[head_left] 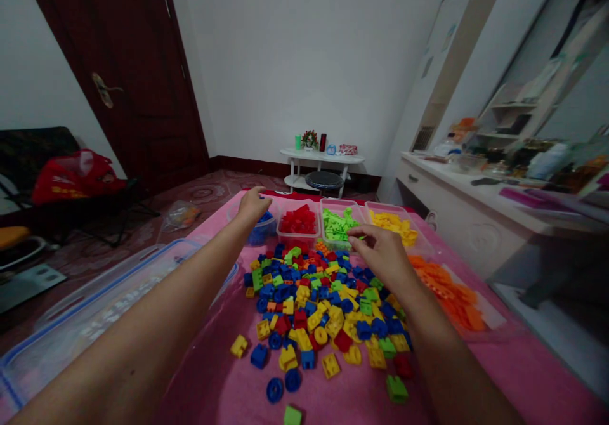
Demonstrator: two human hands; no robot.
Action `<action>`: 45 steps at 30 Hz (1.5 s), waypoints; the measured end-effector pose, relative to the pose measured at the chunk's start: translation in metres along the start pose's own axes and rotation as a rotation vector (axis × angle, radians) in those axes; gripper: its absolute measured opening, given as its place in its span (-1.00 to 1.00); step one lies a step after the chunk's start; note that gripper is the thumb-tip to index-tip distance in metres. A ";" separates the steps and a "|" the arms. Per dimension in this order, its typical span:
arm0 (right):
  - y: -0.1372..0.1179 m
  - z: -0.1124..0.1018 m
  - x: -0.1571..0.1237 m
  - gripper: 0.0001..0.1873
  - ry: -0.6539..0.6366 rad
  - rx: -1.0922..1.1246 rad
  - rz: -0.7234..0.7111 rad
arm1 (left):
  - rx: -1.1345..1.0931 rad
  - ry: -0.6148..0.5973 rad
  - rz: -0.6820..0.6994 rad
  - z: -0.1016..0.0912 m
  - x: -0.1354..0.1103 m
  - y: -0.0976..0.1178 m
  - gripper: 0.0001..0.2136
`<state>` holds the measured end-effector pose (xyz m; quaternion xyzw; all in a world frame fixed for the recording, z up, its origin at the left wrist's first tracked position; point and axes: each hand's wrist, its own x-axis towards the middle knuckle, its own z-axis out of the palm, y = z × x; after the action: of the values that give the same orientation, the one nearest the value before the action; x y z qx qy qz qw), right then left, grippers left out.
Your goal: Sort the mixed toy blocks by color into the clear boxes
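Note:
My left hand (254, 204) reaches over a clear round tub of blue bricks (264, 221) at the table's back left. Between its fingertips a bit of blue shows, apparently a small blue brick. My right hand (379, 247) is at the near right corner of the box of light green bricks (339, 223). Its thumb and fingers are bent together; what they hold, if anything, cannot be told from the green behind. Below and between both hands spreads a pile of mixed toy bricks (311, 301) in blue, yellow, red, green and orange.
Boxes of red bricks (299, 220) and yellow bricks (396, 227) stand in the back row. Orange bricks (450, 295) fill a tray on the right. A large blue-rimmed clear bin (114, 304) lies left, under my left forearm. Loose wheels (275, 389) lie near the front.

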<state>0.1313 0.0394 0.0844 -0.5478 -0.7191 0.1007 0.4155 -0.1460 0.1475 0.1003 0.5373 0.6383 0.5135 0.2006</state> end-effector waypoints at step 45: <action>-0.004 0.045 -0.020 -0.78 -0.309 -0.162 -0.085 | 0.391 -0.776 0.329 0.004 -0.095 -0.012 -0.60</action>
<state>0.0975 0.0341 0.0485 -0.5263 -0.8028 0.1079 0.2585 -0.1163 0.0654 0.0600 0.8117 0.5070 0.1694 0.2354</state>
